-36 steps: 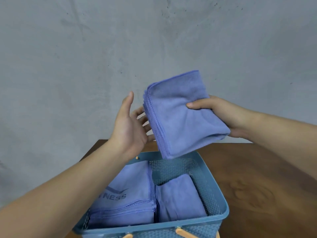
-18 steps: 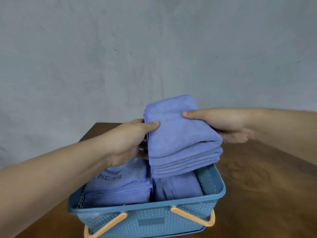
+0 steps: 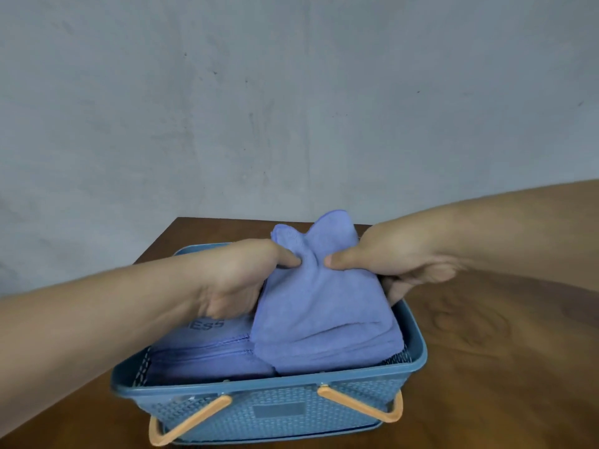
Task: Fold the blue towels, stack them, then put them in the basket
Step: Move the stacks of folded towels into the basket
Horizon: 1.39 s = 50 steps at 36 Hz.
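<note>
Down has come the stack of blue towels (image 3: 324,319) since half a second ago: then it was held up over the basket (image 3: 278,413), and now it sits low inside it. Both thumbs press on top of the stack, close together, and the cloth bunches up into two bumps just past them. The left hand (image 3: 240,280) grips the left edge of the stack with its thumb on top. Its other fingers are tucked down out of sight, so I cannot tell how they lie. The right hand (image 3: 389,257) grips the right edge, thumb on top, with its fingers curled down beside the stack, just inside the basket wall. Under the left wrist lies another pile of blue towels (image 3: 207,351) with dark letters on top, touching the held stack. Both piles sit side by side in the blue basket. An orange handle (image 3: 191,419) hangs down on the basket's side nearest the person, away from the fingertips. The basket stands on a brown wooden table (image 3: 486,351), and past the hands is a gray wall (image 3: 291,92).
</note>
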Each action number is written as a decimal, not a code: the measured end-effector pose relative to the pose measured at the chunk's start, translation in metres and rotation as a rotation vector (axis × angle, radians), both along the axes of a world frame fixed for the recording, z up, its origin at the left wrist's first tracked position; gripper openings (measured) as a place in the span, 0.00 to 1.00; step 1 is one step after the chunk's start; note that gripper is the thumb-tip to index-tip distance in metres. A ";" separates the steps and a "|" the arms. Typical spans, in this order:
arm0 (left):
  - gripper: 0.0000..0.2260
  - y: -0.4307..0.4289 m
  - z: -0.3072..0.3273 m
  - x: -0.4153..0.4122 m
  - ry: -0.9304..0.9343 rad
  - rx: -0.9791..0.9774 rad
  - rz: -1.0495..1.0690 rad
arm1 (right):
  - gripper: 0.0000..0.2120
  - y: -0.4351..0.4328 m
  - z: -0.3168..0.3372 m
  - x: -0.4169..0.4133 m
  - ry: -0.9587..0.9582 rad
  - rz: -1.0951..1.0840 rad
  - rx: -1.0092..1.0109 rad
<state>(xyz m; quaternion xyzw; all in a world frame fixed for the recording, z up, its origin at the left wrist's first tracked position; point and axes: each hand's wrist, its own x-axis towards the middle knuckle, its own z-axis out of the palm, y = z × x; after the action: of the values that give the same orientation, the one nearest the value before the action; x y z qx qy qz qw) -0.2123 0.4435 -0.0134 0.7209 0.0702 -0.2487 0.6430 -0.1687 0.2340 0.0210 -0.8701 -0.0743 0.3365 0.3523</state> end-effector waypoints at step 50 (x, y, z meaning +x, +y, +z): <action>0.53 0.004 -0.065 0.004 -0.563 1.211 -0.790 | 0.62 0.011 -0.049 0.026 -0.571 0.977 -0.976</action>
<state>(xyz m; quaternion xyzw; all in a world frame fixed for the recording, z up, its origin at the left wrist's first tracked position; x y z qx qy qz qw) -0.2080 0.4478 -0.0782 0.9543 -0.2345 -0.1851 -0.0057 -0.1427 0.2449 -0.0280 -0.8491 -0.3831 0.2105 -0.2965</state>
